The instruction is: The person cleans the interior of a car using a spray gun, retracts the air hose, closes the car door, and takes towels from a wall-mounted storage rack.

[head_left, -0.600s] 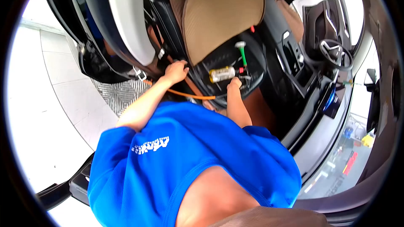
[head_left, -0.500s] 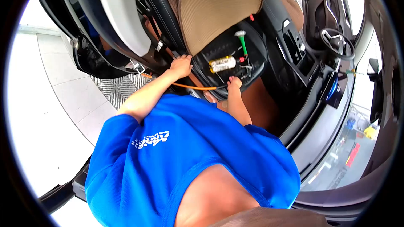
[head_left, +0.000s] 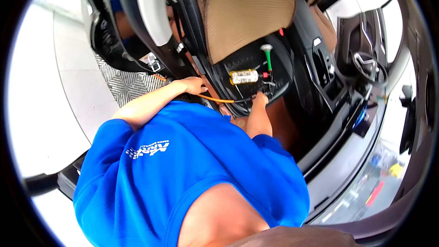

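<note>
My right hand (head_left: 260, 98) is closed around the black end of an orange hose (head_left: 217, 99) at the front edge of the dark car seat base (head_left: 281, 75). Near the door sill, my left hand (head_left: 194, 85) has its fingers stretched out and apart, just above the hose. On the seat base lies a yellow bottle (head_left: 244, 77) with a white label and a red tip. Beside it is a green-handled tool (head_left: 268, 57) with a pale round end. Small metal pieces (head_left: 270, 83) lie close to my right hand, too small to make out.
A brown ribbed seat cushion (head_left: 251, 13) covers the rear of the seat. The centre console (head_left: 320, 64) and steering wheel (head_left: 369, 68) are to the right. At left are the open door (head_left: 109, 41) and a patterned floor grate (head_left: 128, 82).
My left hand has come off the seat's side edge and moved down and toward the sill. The view has shifted slightly; my right hand stays at the hose's black end.
</note>
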The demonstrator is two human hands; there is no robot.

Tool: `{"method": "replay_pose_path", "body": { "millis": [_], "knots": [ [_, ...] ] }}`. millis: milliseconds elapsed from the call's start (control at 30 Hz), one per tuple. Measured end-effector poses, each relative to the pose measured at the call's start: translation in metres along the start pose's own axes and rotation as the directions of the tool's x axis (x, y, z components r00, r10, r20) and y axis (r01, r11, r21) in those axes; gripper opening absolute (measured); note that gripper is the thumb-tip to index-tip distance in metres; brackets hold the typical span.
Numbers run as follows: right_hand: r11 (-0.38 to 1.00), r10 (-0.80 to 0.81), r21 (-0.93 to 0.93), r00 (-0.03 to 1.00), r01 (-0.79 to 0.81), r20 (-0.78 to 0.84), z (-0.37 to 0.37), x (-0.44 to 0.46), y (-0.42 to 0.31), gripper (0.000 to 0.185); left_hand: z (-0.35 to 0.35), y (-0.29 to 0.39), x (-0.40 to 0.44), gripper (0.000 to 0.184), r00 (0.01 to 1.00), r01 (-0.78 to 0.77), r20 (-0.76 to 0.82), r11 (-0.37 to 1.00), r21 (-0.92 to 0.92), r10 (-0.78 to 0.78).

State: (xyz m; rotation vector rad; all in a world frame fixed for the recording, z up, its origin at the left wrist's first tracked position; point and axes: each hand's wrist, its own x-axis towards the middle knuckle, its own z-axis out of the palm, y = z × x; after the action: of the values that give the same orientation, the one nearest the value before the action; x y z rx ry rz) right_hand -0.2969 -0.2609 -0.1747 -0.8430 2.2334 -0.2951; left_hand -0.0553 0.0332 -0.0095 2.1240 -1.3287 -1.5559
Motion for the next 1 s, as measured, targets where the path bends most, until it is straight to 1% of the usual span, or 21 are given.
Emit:
{"method": "replay_pose_path", "body": {
  "millis": [33, 100, 167, 233, 267, 300, 367, 400, 433, 467, 500, 533, 567, 633, 667, 733, 767, 833, 900, 967, 1000],
  "knots": [
    [0.993, -0.033, 0.114, 0.997, 0.025, 0.064, -0.001, 0.003, 0.001, 0.023, -0.006, 0.000, -0.008, 0.053, 0.998, -0.025, -0.057, 0.998, -0.056, 0.022],
    [0.915, -0.147, 0.402, 0.956, 0.033, 0.255, -0.006, -0.002, 0.003, 0.040, -0.022, 0.008, -0.030, 0.050, 0.988, -0.075, -0.148, 0.983, -0.167, 0.050],
    [0.828, -0.142, 0.547, 0.894, -0.128, 0.425, -0.005, -0.008, -0.008, 0.035, -0.023, 0.002, -0.034, 0.050, 0.976, -0.091, -0.212, 0.980, -0.179, 0.052],
    [0.667, -0.297, 0.671, 0.710, -0.323, 0.638, -0.016, -0.031, -0.024, 0.033, -0.027, 0.000, -0.036, 0.049, 0.978, -0.099, -0.200, 0.974, -0.205, 0.058],
    [0.638, -0.414, 0.713, 0.652, -0.290, 0.635, -0.039, -0.083, -0.039, 0.031, -0.028, -0.002, -0.038, 0.049, 0.983, -0.089, -0.178, 0.975, -0.204, 0.053],
    [0.645, -0.421, 0.698, 0.617, -0.312, 0.665, -0.049, -0.104, -0.048, 0.025, -0.026, -0.004, -0.040, 0.050, 0.987, -0.080, -0.152, 0.976, -0.203, 0.049],
    [0.708, -0.565, 0.706, 0.589, -0.013, 0.578, -0.059, -0.141, -0.056, 0.018, -0.027, -0.009, -0.038, 0.051, 0.991, -0.061, -0.128, 0.988, -0.139, 0.043],
    [0.732, -0.614, 0.669, 0.547, 0.128, 0.568, -0.069, -0.161, -0.060, 0.020, -0.030, -0.008, -0.040, 0.051, 0.990, -0.065, -0.137, 0.989, -0.130, 0.047],
    [0.736, -0.657, 0.621, 0.505, 0.269, 0.560, -0.082, -0.183, -0.062, 0.023, -0.031, -0.007, -0.041, 0.051, 0.989, -0.068, -0.141, 0.990, -0.121, 0.050],
    [0.688, -0.710, 0.648, 0.493, 0.328, 0.504, -0.090, -0.205, -0.062, 0.025, -0.028, -0.008, -0.038, 0.051, 0.976, -0.070, -0.217, 0.983, -0.171, 0.032],
    [0.640, -0.754, 0.664, 0.482, 0.387, 0.446, -0.104, -0.228, -0.062, 0.026, -0.028, 0.003, -0.043, 0.049, 0.928, -0.125, -0.373, 0.932, -0.341, -0.012],
    [0.648, -0.759, 0.655, 0.400, 0.389, 0.514, -0.132, -0.258, -0.068, 0.030, -0.029, 0.008, -0.039, 0.049, 0.830, -0.245, -0.557, 0.878, -0.411, -0.029],
    [0.608, -0.792, 0.693, 0.363, 0.387, 0.491, -0.143, -0.276, -0.071, 0.035, -0.031, 0.012, -0.033, 0.050, 0.699, -0.377, -0.712, 0.810, -0.449, -0.069],
    [0.537, -0.843, 0.781, 0.243, 0.320, 0.480, -0.162, -0.302, -0.073, 0.041, -0.053, 0.030, -0.032, 0.056, 0.443, -0.586, -0.887, 0.707, -0.396, -0.130],
    [0.524, -0.851, 0.796, 0.168, 0.302, 0.497, -0.171, -0.308, -0.074, 0.042, -0.065, 0.038, -0.031, 0.058, 0.371, -0.612, -0.918, 0.707, -0.353, -0.138],
    [0.460, -0.888, 0.825, 0.157, 0.327, 0.433, -0.186, -0.337, -0.083, 0.041, -0.097, 0.045, -0.018, 0.061, 0.189, -0.675, -0.971, 0.699, -0.237, -0.146],
    [0.440, -0.897, 0.834, 0.121, 0.333, 0.425, -0.192, -0.345, -0.085, 0.041, -0.112, 0.047, -0.009, 0.062, 0.086, -0.706, -0.985, 0.688, -0.168, -0.153],
    [0.399, -0.912, 0.850, 0.058, 0.345, 0.405, -0.205, -0.359, -0.088, 0.042, -0.142, 0.059, -0.004, 0.066, -0.047, -0.639, -0.978, 0.758, -0.127, -0.204],
    [0.370, -0.919, 0.848, 0.017, 0.379, 0.394, -0.217, -0.366, -0.087, 0.043, -0.167, 0.056, 0.020, 0.073, -0.068, -0.688, -0.939, 0.698, -0.199, -0.336],
    [0.345, -0.921, 0.833, -0.013, 0.433, 0.388, -0.225, -0.366, -0.084, 0.045, -0.187, 0.067, 0.022, 0.074, 0.069, -0.738, -0.891, 0.578, -0.349, -0.449],
    [0.332, -0.933, 0.838, 0.022, 0.433, 0.358, -0.227, -0.367, -0.079, 0.046, -0.192, 0.076, 0.020, 0.073, 0.128, -0.816, -0.901, 0.472, -0.334, -0.415]
  ]
}}
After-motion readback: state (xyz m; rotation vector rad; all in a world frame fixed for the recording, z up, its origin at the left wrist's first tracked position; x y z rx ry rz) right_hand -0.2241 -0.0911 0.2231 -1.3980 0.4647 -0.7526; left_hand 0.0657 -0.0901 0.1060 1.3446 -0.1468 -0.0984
